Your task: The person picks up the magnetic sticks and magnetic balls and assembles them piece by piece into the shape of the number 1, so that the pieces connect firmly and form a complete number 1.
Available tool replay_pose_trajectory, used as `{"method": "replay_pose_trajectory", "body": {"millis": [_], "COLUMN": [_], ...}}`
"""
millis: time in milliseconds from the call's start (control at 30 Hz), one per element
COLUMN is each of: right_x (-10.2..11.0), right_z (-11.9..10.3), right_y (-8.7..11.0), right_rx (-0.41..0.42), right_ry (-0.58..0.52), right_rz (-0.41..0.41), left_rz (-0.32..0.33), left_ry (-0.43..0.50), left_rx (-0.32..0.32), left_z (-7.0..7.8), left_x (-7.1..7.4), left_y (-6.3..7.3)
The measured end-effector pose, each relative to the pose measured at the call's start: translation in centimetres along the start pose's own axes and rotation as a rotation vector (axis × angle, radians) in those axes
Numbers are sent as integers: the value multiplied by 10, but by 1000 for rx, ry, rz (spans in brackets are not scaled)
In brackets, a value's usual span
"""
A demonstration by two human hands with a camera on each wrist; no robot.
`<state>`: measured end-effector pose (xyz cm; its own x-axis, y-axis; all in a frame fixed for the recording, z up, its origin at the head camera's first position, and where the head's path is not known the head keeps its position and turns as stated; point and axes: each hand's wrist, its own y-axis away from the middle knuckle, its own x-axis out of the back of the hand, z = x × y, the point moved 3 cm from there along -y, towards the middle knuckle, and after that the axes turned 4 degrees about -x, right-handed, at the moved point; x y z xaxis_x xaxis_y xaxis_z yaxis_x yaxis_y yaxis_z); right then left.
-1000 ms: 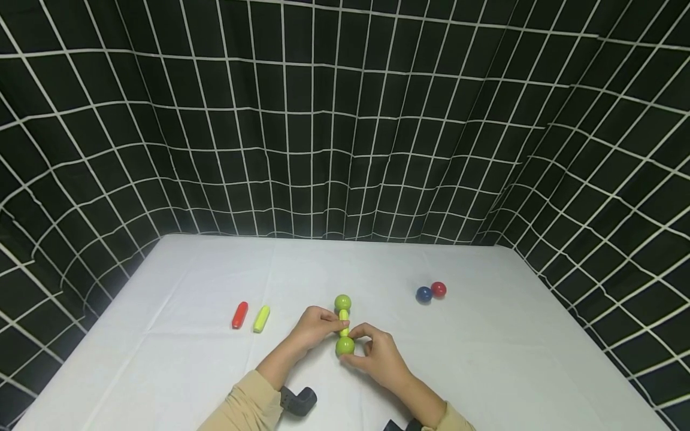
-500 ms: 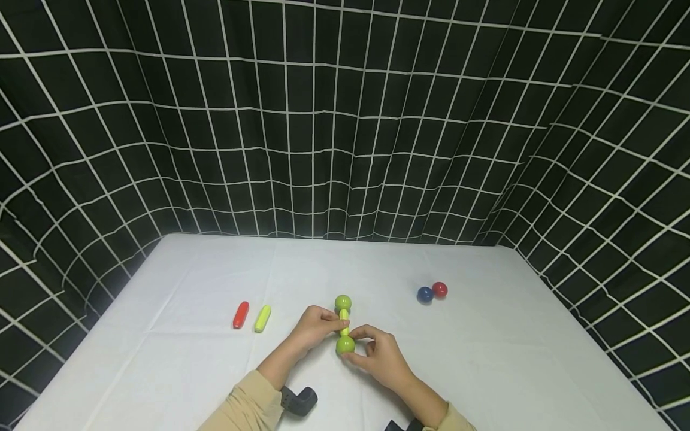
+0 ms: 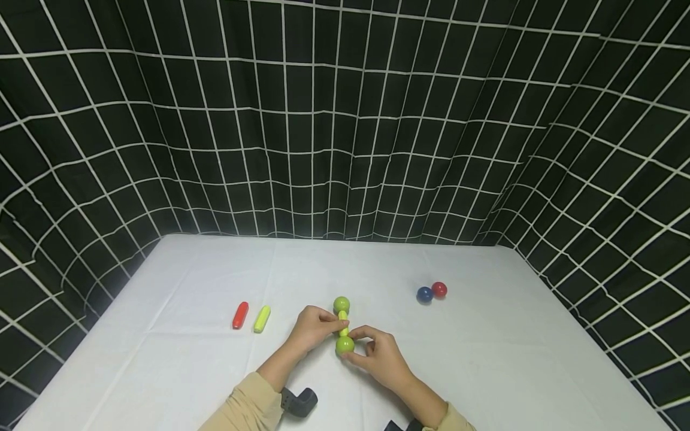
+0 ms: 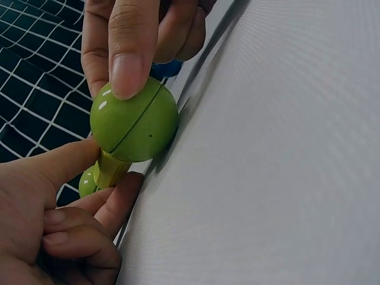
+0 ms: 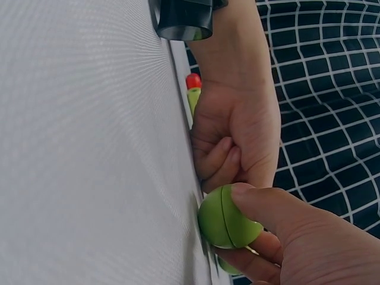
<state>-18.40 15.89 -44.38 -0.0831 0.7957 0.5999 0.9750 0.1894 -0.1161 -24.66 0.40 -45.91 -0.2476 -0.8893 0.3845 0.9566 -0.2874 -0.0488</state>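
A yellow-green rod (image 3: 344,331) lies between two green balls, the far ball (image 3: 341,304) and the near ball (image 3: 345,345), forming a line at mid-table. My left hand (image 3: 314,327) pinches the rod between thumb and fingers. With thumb and fingertips, my right hand (image 3: 381,359) grips the near ball. A dark seam runs around this ball in the left wrist view, where the rod's end (image 4: 111,170) meets it. The far ball is mostly hidden behind my left hand there.
A red rod (image 3: 240,315) and another yellow-green rod (image 3: 262,319) lie left of my hands. To the right, a blue ball (image 3: 424,294) and a red ball (image 3: 439,290) sit side by side on the white-covered table (image 3: 485,359). A black gridded curtain (image 3: 323,131) surrounds the table.
The far green ball and the rod's far end have shifted very slightly left and toward me. Both hands keep their hold, almost still.
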Motion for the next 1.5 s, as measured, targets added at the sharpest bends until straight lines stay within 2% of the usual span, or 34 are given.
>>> {"method": "replay_pose_trajectory", "body": {"millis": [300,467,700,800,1000,1167,1367,1500], "right_x": [1,2,1,2,1,2,2,2], "right_z": [0,-1,-2,-1,-3,-2,0,-1], "right_y": [0,0,1,2,2,2,1,1], "right_rx": [-5,-2,-28,-33,-22,-33,-35,-34], "right_ry": [27,14,4,-2,-12,-6,-15,-6], "right_rz": [4,11,18,19,18,17,17,12], "left_rz": [43,44,124,142,137,113,91,66], "left_ry": [16,-44,-263,-315,-328,-313,-333,-352], "left_rx": [-29,-40,-19,-1,48,94,137,122], "left_z": [1,4,10,11,9,4,-3,-10], "left_x": [0,8,51,71,106,127,145,151], "left_y": [1,1,4,8,13,15,19,20]}}
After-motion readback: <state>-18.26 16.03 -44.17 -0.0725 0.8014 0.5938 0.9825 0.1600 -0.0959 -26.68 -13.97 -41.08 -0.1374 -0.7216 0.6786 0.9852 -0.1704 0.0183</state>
